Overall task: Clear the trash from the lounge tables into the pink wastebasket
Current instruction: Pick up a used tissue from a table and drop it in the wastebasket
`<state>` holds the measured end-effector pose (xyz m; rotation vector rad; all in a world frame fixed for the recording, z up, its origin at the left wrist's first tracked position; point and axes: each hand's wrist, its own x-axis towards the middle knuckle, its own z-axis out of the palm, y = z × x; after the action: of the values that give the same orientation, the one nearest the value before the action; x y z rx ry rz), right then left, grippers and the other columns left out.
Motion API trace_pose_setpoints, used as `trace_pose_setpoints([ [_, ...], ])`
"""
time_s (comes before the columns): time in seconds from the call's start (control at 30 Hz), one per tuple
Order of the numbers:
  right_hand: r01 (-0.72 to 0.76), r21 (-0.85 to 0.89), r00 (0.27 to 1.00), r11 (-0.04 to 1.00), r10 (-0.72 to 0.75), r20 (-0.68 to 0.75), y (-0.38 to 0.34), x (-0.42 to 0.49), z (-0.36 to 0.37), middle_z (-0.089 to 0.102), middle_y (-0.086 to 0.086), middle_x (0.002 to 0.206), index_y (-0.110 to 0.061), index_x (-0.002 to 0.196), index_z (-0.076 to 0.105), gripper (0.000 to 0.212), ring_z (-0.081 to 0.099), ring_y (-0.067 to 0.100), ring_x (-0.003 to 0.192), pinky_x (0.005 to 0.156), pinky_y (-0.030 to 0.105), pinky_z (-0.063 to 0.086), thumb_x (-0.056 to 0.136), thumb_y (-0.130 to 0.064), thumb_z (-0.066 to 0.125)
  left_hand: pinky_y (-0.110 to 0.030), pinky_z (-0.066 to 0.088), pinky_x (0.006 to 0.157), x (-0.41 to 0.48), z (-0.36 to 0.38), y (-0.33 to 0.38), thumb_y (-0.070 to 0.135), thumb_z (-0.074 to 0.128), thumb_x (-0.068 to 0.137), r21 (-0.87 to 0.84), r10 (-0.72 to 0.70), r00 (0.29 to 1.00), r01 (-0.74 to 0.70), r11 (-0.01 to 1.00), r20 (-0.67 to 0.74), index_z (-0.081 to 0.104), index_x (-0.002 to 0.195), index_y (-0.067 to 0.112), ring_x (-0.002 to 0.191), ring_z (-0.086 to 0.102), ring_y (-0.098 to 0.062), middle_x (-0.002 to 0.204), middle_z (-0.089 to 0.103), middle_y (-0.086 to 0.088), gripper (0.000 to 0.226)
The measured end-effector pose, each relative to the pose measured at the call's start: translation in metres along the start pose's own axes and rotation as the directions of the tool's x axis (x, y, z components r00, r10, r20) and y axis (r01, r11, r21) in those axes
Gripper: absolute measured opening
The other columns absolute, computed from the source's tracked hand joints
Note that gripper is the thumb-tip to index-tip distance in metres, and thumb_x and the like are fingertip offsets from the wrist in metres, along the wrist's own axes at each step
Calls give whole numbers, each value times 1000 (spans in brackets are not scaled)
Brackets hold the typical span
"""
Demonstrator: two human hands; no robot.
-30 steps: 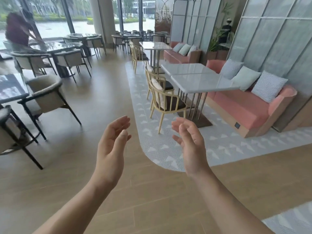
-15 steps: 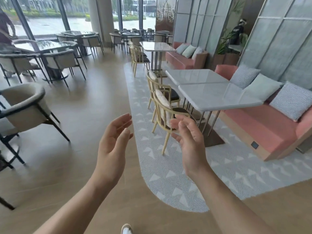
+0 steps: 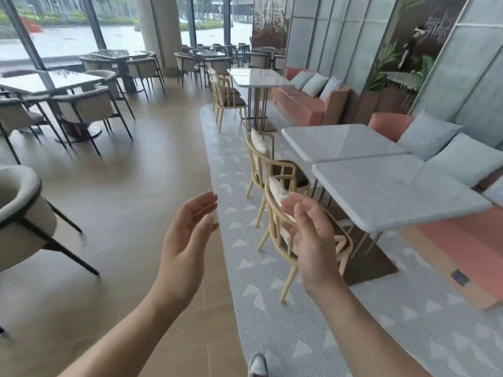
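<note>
Right hand (image 3: 313,240), fingers relaxed, left of nearest white table (image 3: 394,194)

2 pale wooden chairs (image 3: 288,170) stand on a grey patterned rug (image 3: 299,336), a coral sofa (image 3: 462,248) with cushions (image 3: 427,137) lines the wall, and dark-framed armchairs (image 3: 89,104) sit on the wood floor (image 3: 136,186).

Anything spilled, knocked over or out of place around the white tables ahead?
Nothing stands out: wooden chairs upright at the white tables, cushions propped on the pink sofa, no spill visible on the rug.
</note>
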<state>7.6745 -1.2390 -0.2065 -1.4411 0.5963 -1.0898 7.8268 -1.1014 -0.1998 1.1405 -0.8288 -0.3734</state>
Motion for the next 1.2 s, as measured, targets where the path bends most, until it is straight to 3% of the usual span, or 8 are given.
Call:
trace_pose_setpoints([
  [0.23, 9, 14, 1000, 1000, -9, -4, 84, 209, 38, 74, -8, 122, -29, 123, 71, 48, 69, 12, 120, 110, 49, 52, 91, -63, 60, -44, 54, 104, 202, 12, -105, 45, 57, 93, 41, 9, 1000, -10, 999, 13, 66, 129, 35, 134, 62, -16, 138, 69, 6, 39],
  [0.4, 14, 37, 999, 999, -15, 35, 110, 370, 71, 74, -8, 120, -48, 108, 74, 29, 68, 12, 116, 108, 47, 53, 87, -64, 61, -45, 54, 105, 352, 21, -152, 46, 57, 91, 41, 13, 1000, -12, 999, -22, 64, 131, 30, 134, 62, -17, 138, 69, 4, 43],
  [0.63, 39, 25, 999, 999, -40, 38, 156, 551, 127, 74, -5, 121, -43, 112, 75, 33, 68, 12, 121, 101, 36, 54, 89, -63, 61, -43, 55, 103, 534, 3, -217, 45, 58, 92, 12, 32, 998, -31, 999, -48, 69, 125, 39, 132, 63, -19, 134, 71, 0, 35],
  [0.73, 30, 13, 999, 999, -30, 27, 194, 624, 159, 74, -5, 120, -44, 110, 74, 31, 68, 12, 119, 103, 41, 54, 89, -63, 60, -41, 56, 103, 609, -13, -260, 45, 59, 92, 1, 23, 999, -23, 1000, -35, 66, 130, 33, 133, 63, -19, 134, 71, 0, 40],
  [0.9, 31, -7, 999, 999, -31, -19, 255, 746, 228, 75, -3, 119, -28, 120, 71, 46, 69, 14, 118, 106, 47, 53, 89, -61, 61, -41, 55, 103, 745, -52, -328, 45, 58, 92, -16, 9, 1000, -9, 1000, 0, 64, 134, 27, 131, 64, -18, 133, 72, 0, 47],
  [1.1, 35, -14, 997, 999, -36, -72, 290, 890, 300, 75, -5, 119, -44, 112, 73, 31, 69, 13, 117, 104, 45, 54, 90, -62, 60, -40, 55, 102, 915, -83, -369, 44, 57, 95, -21, 12, 997, -10, 1000, 73, 66, 132, 34, 132, 63, -17, 134, 71, 2, 39],
  [1.2, 38, -22, 995, 999, -40, -91, 307, 952, 319, 75, -3, 120, -41, 113, 73, 32, 69, 14, 117, 103, 45, 54, 92, -61, 60, -44, 54, 103, 984, -92, -392, 44, 58, 95, -31, 6, 996, -3, 1000, 90, 67, 131, 35, 132, 63, -19, 134, 71, 0, 39],
])
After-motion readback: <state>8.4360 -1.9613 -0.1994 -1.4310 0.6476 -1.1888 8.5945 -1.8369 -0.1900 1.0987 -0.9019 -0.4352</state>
